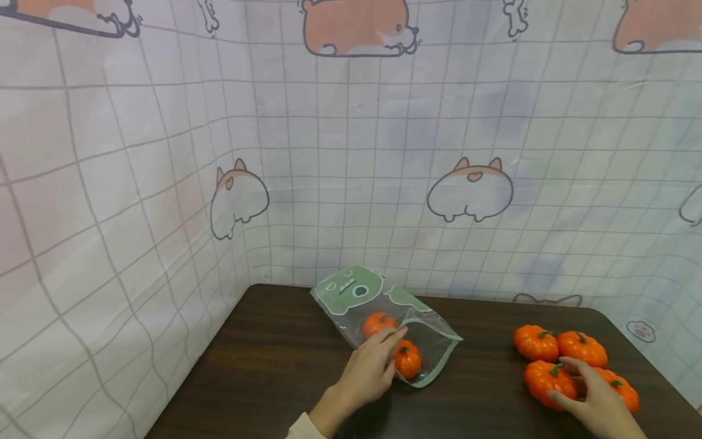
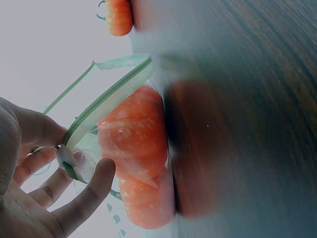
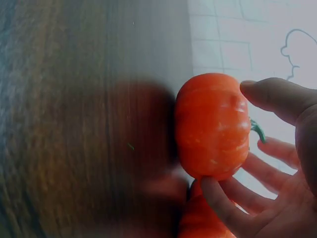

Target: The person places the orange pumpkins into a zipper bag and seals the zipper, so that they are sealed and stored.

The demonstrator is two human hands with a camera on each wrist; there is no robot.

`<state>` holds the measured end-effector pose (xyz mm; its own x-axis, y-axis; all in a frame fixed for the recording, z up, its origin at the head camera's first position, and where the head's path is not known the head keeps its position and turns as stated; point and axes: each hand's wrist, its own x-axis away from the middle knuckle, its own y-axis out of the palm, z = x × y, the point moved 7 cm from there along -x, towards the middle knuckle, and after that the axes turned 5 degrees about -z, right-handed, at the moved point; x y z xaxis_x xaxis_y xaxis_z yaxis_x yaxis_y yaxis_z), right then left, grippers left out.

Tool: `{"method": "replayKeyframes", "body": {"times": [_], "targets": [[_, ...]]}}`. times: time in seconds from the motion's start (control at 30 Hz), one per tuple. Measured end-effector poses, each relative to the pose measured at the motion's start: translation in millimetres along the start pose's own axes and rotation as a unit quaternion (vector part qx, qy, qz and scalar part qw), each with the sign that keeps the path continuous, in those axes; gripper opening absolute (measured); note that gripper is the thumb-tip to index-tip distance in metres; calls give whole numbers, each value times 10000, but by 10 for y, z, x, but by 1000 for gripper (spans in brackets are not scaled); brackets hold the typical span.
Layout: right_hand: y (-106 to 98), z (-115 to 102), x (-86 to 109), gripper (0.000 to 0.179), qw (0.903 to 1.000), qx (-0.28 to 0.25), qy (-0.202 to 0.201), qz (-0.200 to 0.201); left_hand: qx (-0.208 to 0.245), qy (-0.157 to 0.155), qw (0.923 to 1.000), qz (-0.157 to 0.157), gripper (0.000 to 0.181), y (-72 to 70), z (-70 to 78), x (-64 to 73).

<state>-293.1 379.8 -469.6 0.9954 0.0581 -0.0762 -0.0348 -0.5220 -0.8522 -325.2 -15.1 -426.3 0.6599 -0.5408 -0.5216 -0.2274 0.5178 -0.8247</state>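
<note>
A clear zip bag [image 1: 439, 356] with a green cartoon print lies on the table, mouth propped wide toward the right. Inside it sit two small orange pumpkins [image 1: 407, 358]. My left hand [image 1: 370, 366] pinches the bag's green rim [image 2: 106, 101] between thumb and fingers, near one corner. At the right, my right hand [image 1: 600, 399] spans another small pumpkin [image 1: 548, 384]. In the right wrist view, the thumb [image 3: 272, 96] meets one side of this pumpkin [image 3: 213, 126] and the fingers curl at the other; its green stem points into the palm.
More pumpkins [image 1: 582, 349] cluster behind and beside the one at my right hand, close to the right edge of the dark wooden table [image 1: 263, 360]. A white gridded cloth [image 1: 362, 183] with cartoon dogs hangs behind the table and along its sides.
</note>
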Motion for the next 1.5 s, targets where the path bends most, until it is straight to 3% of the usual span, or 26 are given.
{"method": "replayKeyframes", "body": {"times": [0.63, 1.1, 1.5], "targets": [[241, -118, -62, 74, 9952, -163, 330, -908, 24, -10, 10000, -5, 64, -24, 8, -3], [272, -237, -46, 72, 9977, -160, -60, -651, 67, -89, 9999, -83, 64, -18, -1, -6], [299, -582, -46, 77, 9973, -369, -510, -388, 38, -69, 10000, -48, 63, -25, -1, 1]]}}
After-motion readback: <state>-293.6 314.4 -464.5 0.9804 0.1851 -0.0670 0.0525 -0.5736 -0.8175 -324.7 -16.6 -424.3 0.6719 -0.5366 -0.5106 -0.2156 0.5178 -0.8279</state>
